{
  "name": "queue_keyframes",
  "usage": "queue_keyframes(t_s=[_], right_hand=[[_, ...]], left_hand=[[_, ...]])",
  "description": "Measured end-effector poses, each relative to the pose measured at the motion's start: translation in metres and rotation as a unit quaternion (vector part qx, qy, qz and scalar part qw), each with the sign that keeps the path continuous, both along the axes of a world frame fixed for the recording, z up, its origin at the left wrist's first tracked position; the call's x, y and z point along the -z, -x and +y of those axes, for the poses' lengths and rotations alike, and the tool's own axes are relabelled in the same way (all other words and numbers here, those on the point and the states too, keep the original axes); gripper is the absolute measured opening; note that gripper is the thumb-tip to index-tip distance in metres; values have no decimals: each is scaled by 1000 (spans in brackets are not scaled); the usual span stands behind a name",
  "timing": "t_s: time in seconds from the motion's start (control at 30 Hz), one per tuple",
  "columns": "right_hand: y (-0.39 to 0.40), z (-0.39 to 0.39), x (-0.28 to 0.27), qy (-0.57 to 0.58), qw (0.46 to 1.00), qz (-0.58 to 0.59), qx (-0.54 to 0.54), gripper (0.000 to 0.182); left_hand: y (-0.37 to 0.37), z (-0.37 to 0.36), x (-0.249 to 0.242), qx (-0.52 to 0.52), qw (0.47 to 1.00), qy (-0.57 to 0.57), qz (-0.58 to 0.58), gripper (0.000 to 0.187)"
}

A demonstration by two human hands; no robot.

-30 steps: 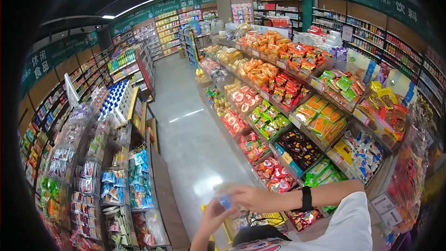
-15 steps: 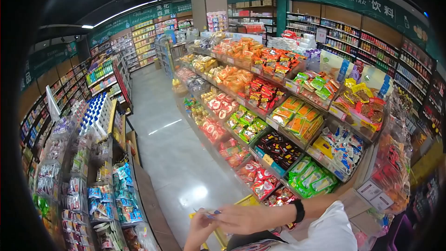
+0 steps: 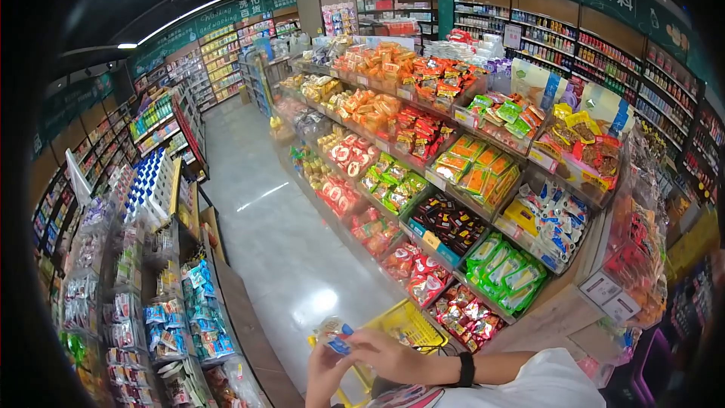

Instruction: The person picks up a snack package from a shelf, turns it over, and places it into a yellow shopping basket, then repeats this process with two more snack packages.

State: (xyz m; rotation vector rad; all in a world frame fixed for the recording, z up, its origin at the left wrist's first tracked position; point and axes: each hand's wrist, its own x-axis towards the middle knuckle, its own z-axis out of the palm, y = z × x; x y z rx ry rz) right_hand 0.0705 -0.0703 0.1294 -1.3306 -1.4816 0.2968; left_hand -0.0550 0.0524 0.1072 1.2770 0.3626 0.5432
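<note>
Low in the view, my two hands meet around a small snack packet [image 3: 333,336], part clear or pale and part blue. My left hand [image 3: 325,372] is closed on its lower left side. My right hand [image 3: 387,353], below a black wristband, pinches its right side with thumb and fingers. What the packet contains is too small to make out. Just beyond my hands is a yellow shopping basket [image 3: 408,317], partly covered by my right hand and forearm.
To the right rises a tiered snack display with green packets [image 3: 504,273], dark packets [image 3: 447,230] and red candy [image 3: 462,316]. Another snack rack [image 3: 170,325] lines the left side. A grey floor aisle [image 3: 253,204] runs between them. Drink shelves [image 3: 589,53] stand at the back right.
The packet has come up and shows more clearly between my hands. More of the yellow basket shows, and the whole view has shifted slightly.
</note>
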Motion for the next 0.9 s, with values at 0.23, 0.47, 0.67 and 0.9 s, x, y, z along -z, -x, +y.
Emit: queue_keyframes(t_s=[0.23, 0.47, 0.67, 0.9], right_hand=[[-9, -8, -5, -8, 996, -88, 2, 23], [-15, -9, -7, -5, 991, 60, 116, 29], [-44, 2, 4, 134, 963, 233, 15, 26], [-52, -8, 2, 218, 961, 165, 48, 19]], left_hand=[[12, -4, 0, 13, 1000, 18, 5, 25], [9, -13, 14, -13, 1000, -16, 16, 10], [-6, -14, 28, -77, 966, -225, 98, 9], [-14, -39, 20, -125, 968, -172, 131, 9]])
